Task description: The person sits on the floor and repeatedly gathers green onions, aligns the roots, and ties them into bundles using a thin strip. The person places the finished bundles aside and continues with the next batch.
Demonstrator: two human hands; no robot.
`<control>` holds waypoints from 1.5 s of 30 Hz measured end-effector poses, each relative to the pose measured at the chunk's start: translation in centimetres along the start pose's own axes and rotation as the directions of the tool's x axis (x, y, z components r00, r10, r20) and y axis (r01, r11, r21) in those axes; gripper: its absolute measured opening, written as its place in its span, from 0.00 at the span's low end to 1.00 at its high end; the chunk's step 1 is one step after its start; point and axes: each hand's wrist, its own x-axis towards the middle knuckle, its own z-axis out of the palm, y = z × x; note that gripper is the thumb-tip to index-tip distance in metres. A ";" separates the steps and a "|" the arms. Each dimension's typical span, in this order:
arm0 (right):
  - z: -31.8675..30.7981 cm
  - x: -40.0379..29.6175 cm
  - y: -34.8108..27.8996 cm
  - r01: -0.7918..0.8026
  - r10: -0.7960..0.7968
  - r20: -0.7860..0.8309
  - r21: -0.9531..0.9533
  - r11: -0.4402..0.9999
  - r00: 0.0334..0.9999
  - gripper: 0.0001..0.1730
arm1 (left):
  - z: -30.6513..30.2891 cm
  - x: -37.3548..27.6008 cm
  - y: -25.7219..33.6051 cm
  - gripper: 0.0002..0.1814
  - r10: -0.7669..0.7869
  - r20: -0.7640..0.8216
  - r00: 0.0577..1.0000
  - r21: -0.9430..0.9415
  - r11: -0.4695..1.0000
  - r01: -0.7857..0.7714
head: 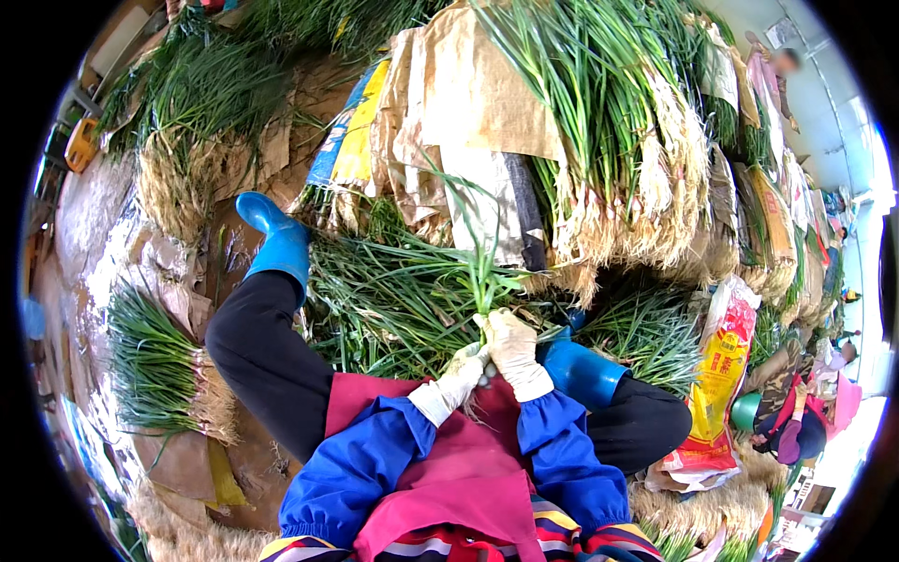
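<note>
My gloved left hand [460, 369] and gloved right hand [507, 341] are together above my magenta apron [463, 449]. Both close around one upright spring onion [484, 277], whose green leaves fan out above my fingers. Thin pale roots [474, 407] hang just below my hands over the apron. Between my blue rubber boots [277, 242] lies a heap of loose onion greens [393, 295], directly beyond my hands. The fingers cover the middle of the stalk.
A high stack of rooted spring onions [611, 154] stands ahead, partly under burlap sacks [484, 84]. At the left lies a tidy onion bundle [158, 365] on brown sheeting. A red and yellow printed sack [720, 386] is at my right, with a person [793, 428] beyond it.
</note>
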 end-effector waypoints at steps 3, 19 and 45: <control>2.2 -0.2 1.3 -0.504 0.404 0.338 0.746 0.436 0.850 0.21 | -0.1 -0.9 1.0 0.15 0.035 0.114 0.993 -0.119 0.993 -0.021; -5.0 8.4 14.2 0.436 -0.253 0.355 -0.742 0.509 0.900 0.07 | -3.4 -2.6 8.1 0.13 0.357 0.190 0.914 -0.791 0.608 -0.073; -24.2 -2.2 12.5 0.329 -0.270 0.223 -0.299 0.896 0.937 0.09 | -3.8 1.0 8.9 0.21 0.334 0.022 0.942 -0.264 0.911 -0.317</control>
